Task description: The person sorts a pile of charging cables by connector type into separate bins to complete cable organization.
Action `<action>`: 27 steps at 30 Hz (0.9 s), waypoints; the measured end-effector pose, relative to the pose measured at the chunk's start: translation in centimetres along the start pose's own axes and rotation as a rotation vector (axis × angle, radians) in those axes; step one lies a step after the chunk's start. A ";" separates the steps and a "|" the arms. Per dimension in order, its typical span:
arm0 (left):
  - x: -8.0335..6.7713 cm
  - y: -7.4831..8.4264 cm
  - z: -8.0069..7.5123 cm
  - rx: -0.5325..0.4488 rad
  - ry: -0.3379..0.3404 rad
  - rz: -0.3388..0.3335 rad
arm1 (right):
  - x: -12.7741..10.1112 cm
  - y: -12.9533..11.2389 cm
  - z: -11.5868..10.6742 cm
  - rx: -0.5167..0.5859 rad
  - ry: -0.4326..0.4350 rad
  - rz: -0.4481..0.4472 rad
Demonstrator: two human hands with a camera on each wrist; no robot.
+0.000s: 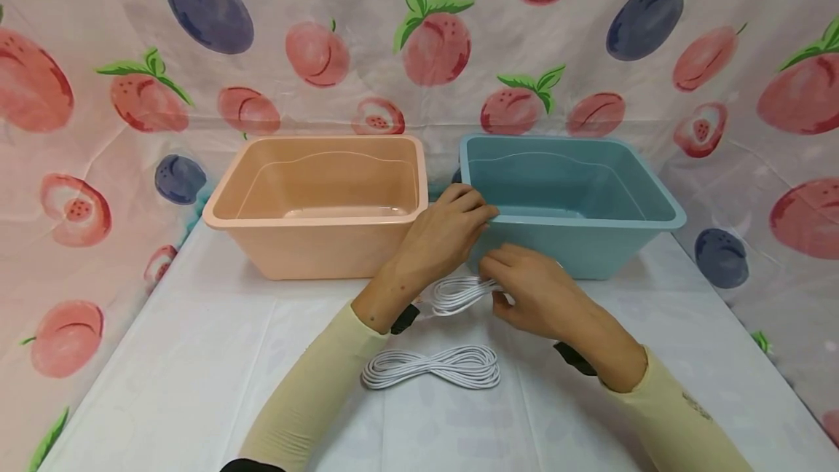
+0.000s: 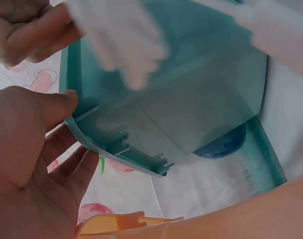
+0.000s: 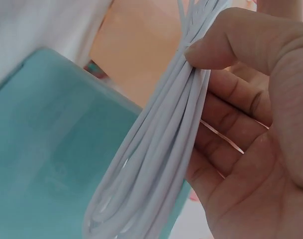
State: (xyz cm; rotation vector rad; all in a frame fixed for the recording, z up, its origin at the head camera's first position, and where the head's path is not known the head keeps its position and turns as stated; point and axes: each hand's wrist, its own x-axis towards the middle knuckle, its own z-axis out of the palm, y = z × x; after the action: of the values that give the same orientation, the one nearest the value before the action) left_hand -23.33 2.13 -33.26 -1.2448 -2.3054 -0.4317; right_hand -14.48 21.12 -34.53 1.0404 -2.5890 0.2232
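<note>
My left hand [image 1: 447, 228] grips the near left corner of the blue bin [image 1: 580, 239]. In the left wrist view, the thumb [image 2: 56, 105] lies at the rim and the other fingers reach under it. In front of that bin, my right hand [image 1: 540, 288] pinches a bundled coil of white cable [image 1: 455, 296]. Seen from the right wrist, the thumb presses the cable [image 3: 156, 134] at its narrow middle, and loops hang below. Another bundled white cable [image 1: 432, 368] lies on the table between my forearms. A blurred pale shape crosses the left wrist view; its kind is unclear.
An orange bin [image 1: 321, 250] stands left of the blue one, partly behind my left forearm, with a narrow gap between them. Both bins rest on a white-covered table [image 1: 216, 355]. A fruit-printed cloth [image 1: 367, 35] hangs behind and along the sides.
</note>
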 end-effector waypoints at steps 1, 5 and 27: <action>0.0 0.0 0.0 0.002 -0.001 0.000 | -0.1 0.0 -0.2 -0.003 -0.001 0.004; 0.0 0.1 -0.1 0.002 0.002 -0.001 | -0.2 0.0 -1.0 -0.024 0.003 0.012; -0.1 0.1 0.1 -0.020 -0.006 -0.010 | -1.3 0.7 -4.4 -0.012 0.168 -0.025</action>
State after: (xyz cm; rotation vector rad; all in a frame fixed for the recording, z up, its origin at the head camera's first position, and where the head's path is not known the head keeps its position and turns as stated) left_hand -23.21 2.15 -33.38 -1.2462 -2.3185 -0.4563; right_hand -12.95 23.63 -30.97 1.0041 -2.4231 0.2762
